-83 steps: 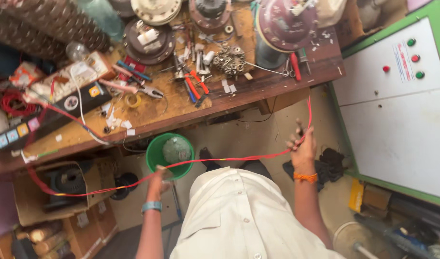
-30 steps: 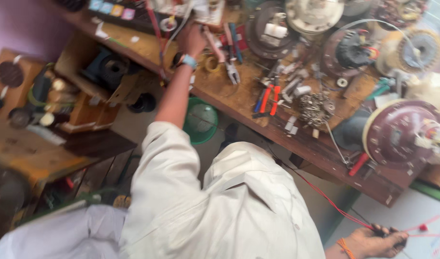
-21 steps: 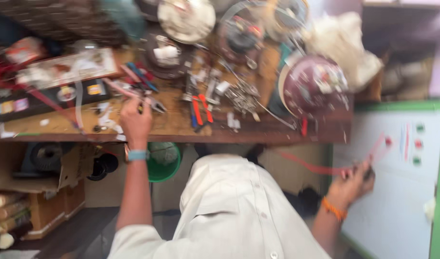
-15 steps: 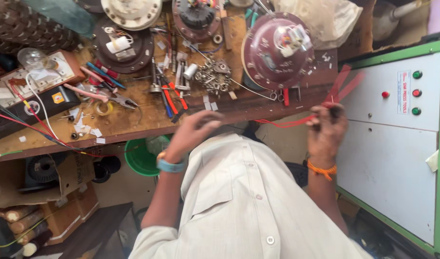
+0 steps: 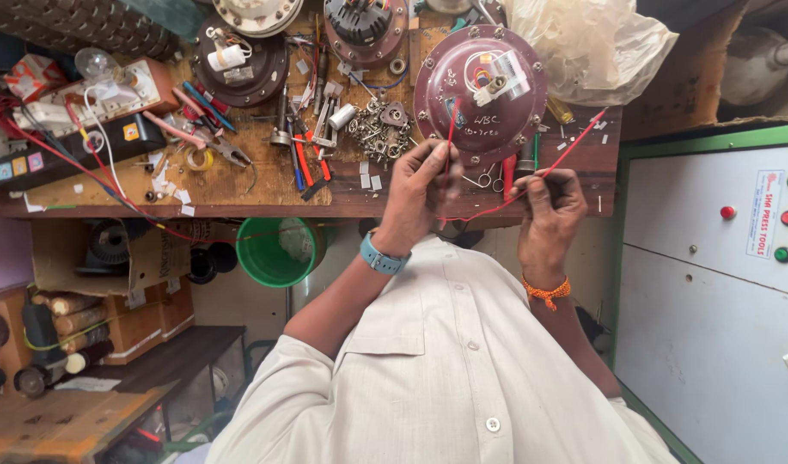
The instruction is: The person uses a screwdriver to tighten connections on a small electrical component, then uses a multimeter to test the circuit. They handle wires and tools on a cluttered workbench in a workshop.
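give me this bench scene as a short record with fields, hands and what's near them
left hand: pinches one end of the red wire
right hand: grips the same wire, whose end rises up-right
behind hands: maroon round motor cover on the wooden bench
bench clutter: pliers, pile of small metal parts
below bench: green bucket

Near the cluttered workbench [image 5: 265, 185], the left hand [image 5: 420, 189] and right hand [image 5: 549, 206] pinch a red wire [image 5: 497, 209] before a maroon motor cover [image 5: 480, 90].
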Demonstrator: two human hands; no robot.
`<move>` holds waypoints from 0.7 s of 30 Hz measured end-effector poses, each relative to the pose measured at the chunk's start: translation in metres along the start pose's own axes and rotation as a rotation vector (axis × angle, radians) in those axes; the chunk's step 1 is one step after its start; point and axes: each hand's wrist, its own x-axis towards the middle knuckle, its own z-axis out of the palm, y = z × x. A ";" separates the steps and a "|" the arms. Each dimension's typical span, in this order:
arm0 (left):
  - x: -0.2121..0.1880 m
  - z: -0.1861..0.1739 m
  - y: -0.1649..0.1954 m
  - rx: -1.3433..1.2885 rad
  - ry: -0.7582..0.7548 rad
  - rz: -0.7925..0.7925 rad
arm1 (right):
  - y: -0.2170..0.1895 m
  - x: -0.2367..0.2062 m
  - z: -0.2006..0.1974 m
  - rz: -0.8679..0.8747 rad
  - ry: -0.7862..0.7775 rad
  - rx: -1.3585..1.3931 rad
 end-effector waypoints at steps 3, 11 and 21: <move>0.004 -0.006 0.008 0.504 0.197 0.123 | 0.005 0.006 -0.013 0.031 0.052 0.048; 0.021 -0.015 0.006 0.671 0.297 0.358 | 0.010 0.009 -0.026 -0.040 0.056 0.114; 0.027 -0.011 0.009 0.702 0.274 0.373 | 0.008 0.005 -0.021 -0.060 0.117 0.078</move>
